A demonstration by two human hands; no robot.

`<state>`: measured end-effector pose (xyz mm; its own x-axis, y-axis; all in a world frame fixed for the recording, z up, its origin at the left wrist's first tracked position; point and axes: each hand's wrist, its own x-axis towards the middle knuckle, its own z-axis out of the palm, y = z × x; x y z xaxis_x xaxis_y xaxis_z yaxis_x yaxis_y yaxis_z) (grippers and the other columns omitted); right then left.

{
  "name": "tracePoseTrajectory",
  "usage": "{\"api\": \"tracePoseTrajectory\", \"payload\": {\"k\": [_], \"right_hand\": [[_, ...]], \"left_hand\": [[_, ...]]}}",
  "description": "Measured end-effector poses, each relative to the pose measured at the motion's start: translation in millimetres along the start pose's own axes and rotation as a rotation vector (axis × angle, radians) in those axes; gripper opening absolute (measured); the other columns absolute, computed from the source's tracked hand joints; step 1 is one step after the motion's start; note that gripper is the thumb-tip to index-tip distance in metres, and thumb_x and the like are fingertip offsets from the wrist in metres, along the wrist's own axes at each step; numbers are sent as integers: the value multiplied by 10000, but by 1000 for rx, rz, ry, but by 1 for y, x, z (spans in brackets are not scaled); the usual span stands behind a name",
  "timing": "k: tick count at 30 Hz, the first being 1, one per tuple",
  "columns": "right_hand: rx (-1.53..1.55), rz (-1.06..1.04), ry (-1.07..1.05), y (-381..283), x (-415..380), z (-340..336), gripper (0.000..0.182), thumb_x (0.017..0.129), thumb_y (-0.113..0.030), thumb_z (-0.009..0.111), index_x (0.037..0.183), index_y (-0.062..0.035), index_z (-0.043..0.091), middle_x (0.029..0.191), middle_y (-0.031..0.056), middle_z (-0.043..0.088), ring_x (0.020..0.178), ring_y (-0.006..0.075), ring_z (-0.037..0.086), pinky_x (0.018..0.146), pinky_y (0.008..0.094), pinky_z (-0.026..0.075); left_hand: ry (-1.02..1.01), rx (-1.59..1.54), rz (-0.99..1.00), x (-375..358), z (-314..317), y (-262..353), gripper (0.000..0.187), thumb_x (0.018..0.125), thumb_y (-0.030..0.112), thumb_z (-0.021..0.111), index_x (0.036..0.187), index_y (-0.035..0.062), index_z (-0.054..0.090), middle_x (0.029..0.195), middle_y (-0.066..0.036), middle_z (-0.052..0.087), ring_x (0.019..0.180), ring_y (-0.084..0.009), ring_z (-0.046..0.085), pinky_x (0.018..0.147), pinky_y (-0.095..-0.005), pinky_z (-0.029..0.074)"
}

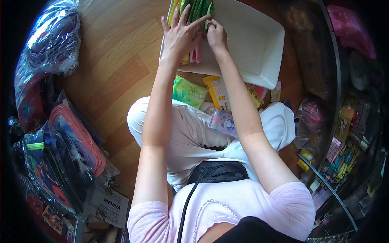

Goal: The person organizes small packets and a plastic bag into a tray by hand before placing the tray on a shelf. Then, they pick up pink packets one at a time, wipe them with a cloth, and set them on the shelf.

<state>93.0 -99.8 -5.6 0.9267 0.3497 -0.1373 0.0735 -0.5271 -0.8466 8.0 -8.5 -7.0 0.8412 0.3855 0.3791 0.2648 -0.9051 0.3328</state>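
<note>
A white rectangular tray [259, 44] lies on the wooden floor at the top. In its left part stand green packets [197, 11] in a row, with yellow ones to their left and pink and yellow ends below. My left hand [181, 34] lies spread over this row, fingers apart, palm down. Just right of it, my right hand [216, 35] has its fingers bent together at the right edge of the green packets, pinching something I cannot make out. The two hands are close together, with the left index finger reaching towards the right hand.
Near my crossed legs lie a green packet [188, 92], a yellow packet [219, 92] and a purple packet [223, 122]. Plastic-wrapped bags [56, 170] stand at the left. Small goods fill a shelf [338, 158] at the right, behind a dark curved edge.
</note>
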Motion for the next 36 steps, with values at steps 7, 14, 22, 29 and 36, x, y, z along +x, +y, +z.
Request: {"api": "tracePoseTrajectory", "payload": {"k": [7, 14, 22, 29, 36], "right_hand": [[429, 40, -241, 25, 15, 9, 396, 930, -94, 334, 1305, -80, 461, 1119, 74, 570, 962, 165, 567, 792, 317, 519], [702, 172, -124, 21, 3, 13, 372, 895, -23, 438, 1256, -25, 530, 1187, 95, 581, 1037, 156, 549, 894, 272, 429], [315, 55, 4, 20, 11, 18, 329, 871, -133, 510, 1182, -66, 597, 1088, 157, 640, 1011, 260, 610, 862, 333, 464], [188, -77, 4, 28, -7, -36, 371, 896, -238, 517, 1213, -51, 566, 1107, 172, 633, 1021, 268, 617, 881, 335, 470], [-347, -18, -94, 30, -111, -197, 249, 897, -210, 525, 1061, -62, 640, 968, 116, 677, 831, 231, 666, 757, 336, 515]], "left_hand": [[-46, 78, 30, 1, -9, 1, 363, 864, 432, 551, 1217, 506, 508, 1451, -55, 326, 1355, -325, 260, 1033, -690, 124], [-45, 42, 78, 0, -8, -1, 356, 857, 448, 550, 1204, 518, 514, 1454, -42, 330, 1355, -330, 255, 1036, -686, 120], [-61, 63, 62, 0, -7, -2, 399, 853, 409, 552, 1235, 504, 489, 1456, -17, 324, 1349, -313, 268, 1045, -670, 129], [-251, -43, -7, 8, -39, 10, 475, 784, 281, 635, 1249, 278, 538, 1459, -127, 293, 1351, -316, 256, 1086, -566, 153], [-220, -114, 5, 6, -37, 10, 416, 801, 285, 609, 1216, 279, 572, 1452, -158, 301, 1352, -361, 241, 1081, -584, 130]]}}
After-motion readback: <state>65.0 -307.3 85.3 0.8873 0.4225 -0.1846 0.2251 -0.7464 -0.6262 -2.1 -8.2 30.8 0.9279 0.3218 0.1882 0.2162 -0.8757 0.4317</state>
